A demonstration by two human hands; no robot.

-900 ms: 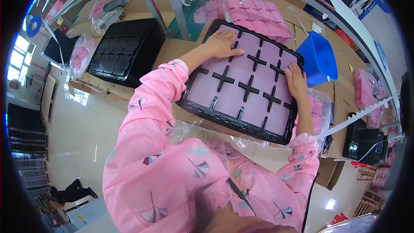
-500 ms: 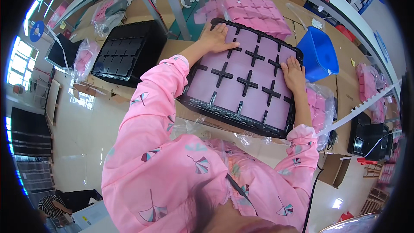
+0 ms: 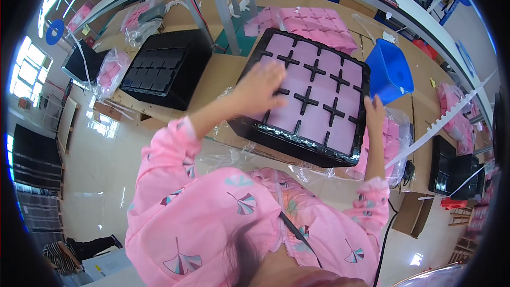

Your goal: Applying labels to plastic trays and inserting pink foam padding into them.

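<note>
In front of me stands a deep black plastic tray (image 3: 297, 151), its pink compartments split by black cross-shaped dividers. The tray lies at a slant across the table's near edge. Over its left part is my left hand (image 3: 261, 88), blurred by motion, fingers spread and nothing in them; whether it touches the tray I cannot tell. At the tray's right edge is my right hand (image 3: 374, 112), fingers stretched out beside the rim, gripping nothing that I can see.
To the left stands a stack of black trays (image 3: 169, 66). A blue bin (image 3: 390, 69) is close on the right. Pink padded packs (image 3: 319, 25) lie behind the tray, others in clear plastic (image 3: 392, 135) at the right. A grey metal post (image 3: 223, 13) rises beyond.
My left hand has come off the tray's far left corner and moved nearer to me. The right hand has slid nearer along the right edge. The tray looks almost unmoved.
</note>
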